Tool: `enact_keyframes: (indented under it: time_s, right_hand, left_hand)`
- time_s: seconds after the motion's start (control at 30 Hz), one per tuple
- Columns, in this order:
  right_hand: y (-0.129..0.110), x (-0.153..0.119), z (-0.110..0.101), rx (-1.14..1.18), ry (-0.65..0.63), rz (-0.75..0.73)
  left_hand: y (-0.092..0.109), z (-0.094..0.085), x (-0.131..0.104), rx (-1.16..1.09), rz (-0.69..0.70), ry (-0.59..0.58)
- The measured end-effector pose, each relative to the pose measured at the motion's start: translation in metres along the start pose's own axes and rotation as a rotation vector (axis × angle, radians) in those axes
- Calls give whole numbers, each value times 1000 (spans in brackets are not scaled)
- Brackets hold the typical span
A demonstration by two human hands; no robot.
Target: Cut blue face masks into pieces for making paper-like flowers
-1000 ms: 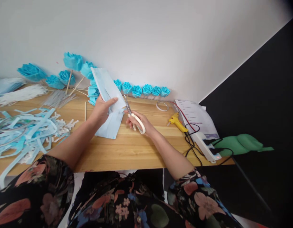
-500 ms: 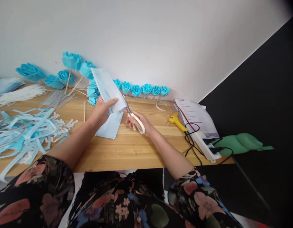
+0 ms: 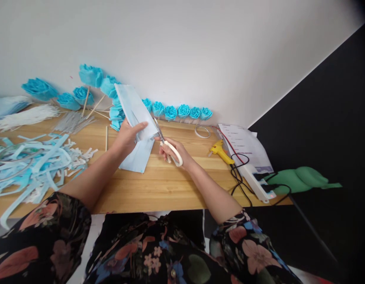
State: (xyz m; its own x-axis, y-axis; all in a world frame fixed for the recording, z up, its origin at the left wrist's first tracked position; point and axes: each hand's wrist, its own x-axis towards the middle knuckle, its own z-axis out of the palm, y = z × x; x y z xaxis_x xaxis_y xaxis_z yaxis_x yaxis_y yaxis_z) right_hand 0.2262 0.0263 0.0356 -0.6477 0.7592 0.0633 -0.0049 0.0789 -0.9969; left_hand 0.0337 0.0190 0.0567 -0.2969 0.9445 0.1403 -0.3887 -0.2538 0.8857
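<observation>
Pinched in my left hand (image 3: 129,136) is a pale blue folded sheet (image 3: 134,104), its upper part tilted up and leftward. A second pale blue piece (image 3: 137,156) lies below it over the table; whether the two are joined I cannot tell. My right hand (image 3: 175,152) grips white-handled scissors (image 3: 176,157), fingers in the loops. The blades point up and left, beside the sheet's right edge near my left thumb.
Blue flowers (image 3: 170,113) line the wall behind the wooden table (image 3: 167,193). Cut strips (image 3: 37,161) heap at the left. A yellow glue gun (image 3: 220,151), cables, papers (image 3: 244,144) and a power strip (image 3: 255,183) are at the right.
The whole view has shifted very slightly. Both hands keep their holds, and the scissors' handles sit marginally further right.
</observation>
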Motion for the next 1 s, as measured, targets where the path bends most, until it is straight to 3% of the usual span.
enact_keyframes:
  time_s: [1.0]
  right_hand:
    - [-3,-2,3,51,59,60]
  left_hand:
    - [-2,-2,0,-21,2,-1]
